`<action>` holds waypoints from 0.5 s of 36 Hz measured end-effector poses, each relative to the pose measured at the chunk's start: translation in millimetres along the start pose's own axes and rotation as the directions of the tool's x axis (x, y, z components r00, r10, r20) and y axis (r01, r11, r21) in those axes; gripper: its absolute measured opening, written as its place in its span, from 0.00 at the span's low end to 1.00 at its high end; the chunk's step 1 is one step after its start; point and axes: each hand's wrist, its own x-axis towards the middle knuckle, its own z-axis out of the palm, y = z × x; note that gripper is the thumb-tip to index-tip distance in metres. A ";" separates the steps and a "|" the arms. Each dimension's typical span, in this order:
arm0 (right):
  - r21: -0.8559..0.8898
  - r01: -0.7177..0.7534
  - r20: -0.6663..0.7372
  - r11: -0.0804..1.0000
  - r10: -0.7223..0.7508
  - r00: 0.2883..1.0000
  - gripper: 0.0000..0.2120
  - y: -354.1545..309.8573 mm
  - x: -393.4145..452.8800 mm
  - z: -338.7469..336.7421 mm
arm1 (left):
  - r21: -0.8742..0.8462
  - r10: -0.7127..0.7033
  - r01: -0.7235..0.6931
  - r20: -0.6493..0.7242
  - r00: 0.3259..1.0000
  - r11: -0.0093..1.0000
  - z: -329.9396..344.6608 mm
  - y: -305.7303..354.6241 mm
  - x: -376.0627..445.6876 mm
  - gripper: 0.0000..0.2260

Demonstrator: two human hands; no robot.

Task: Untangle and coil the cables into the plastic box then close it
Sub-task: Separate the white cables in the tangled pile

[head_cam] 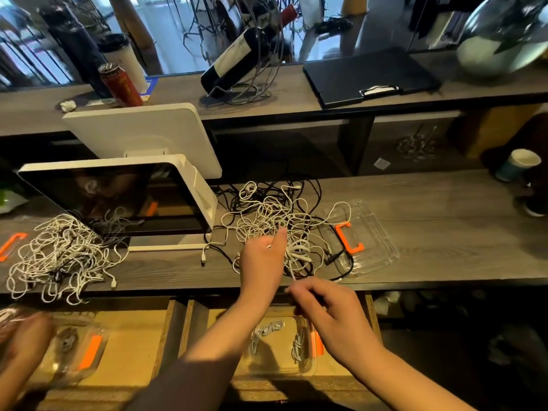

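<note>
Tangled heap of white and black cables (275, 221) on the grey wood-grain counter (444, 221), middle of the view, spreading from the white stand of the tablet screen (118, 197) on its left onto the clear plastic lid with the orange handle (364, 235) on its right. Left hand (262, 262) laid on the near side of the heap, index finger stretched up over the strands, remaining fingers curled round a small coiled bunch of white cable (296, 252). Right hand (329, 307) lower, just off the counter's front edge, thumb and fingertips pinching a thin white strand running up toward that bunch; motion-blurred, so exact finger positions cannot be told. Below both hands, clear plastic box (281, 342) with an orange clip, open, inside a wooden drawer (369, 315), two small white coils lying in it. Counter surface bare to the right of the lid, up to a paper cup (519, 167) at the far right. Second tangle of white cables (59, 256) at the left, hanging over the front edge. Another person's hand (23, 336), blurred, at lower left over a second clear box (77, 351).
</note>
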 end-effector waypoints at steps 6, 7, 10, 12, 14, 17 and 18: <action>0.414 -0.228 0.151 0.881 0.180 0.972 0.16 -14.9 7.5 -9.6 | 0.026 -0.032 0.030 0.060 0.998 0.999 3.9 -3.1 -0.9 0.25; 0.379 -0.205 0.150 0.902 0.159 0.976 0.16 -14.2 9.4 -11.8 | 0.026 -0.043 0.041 0.091 0.995 0.999 3.2 -2.2 -2.3 0.25; 0.261 -0.119 0.119 0.958 0.091 0.989 0.12 -14.2 14.1 -19.6 | 0.016 -0.071 0.070 0.196 0.978 0.997 1.5 -4.0 -5.1 0.24; 0.186 -0.057 0.070 0.981 0.045 0.997 0.10 -14.7 19.1 -23.9 | 0.064 -0.060 0.045 0.258 0.964 0.997 0.6 -6.0 -8.0 0.16; -0.003 0.030 -0.002 1.000 -0.030 1.000 0.06 -11.4 25.5 -28.7 | 0.100 -0.029 0.001 0.278 0.960 0.995 1.0 -6.4 -12.6 0.14; -0.222 0.067 -0.135 0.973 -0.098 0.986 0.09 -2.9 35.7 -35.4 | 0.053 0.033 -0.046 0.226 0.974 0.998 2.7 -1.4 -20.3 0.22; -0.201 0.038 -0.165 0.979 -0.072 0.984 0.07 -2.4 39.2 -36.8 | 0.030 0.066 -0.074 0.209 0.976 0.997 3.9 -0.3 -22.1 0.24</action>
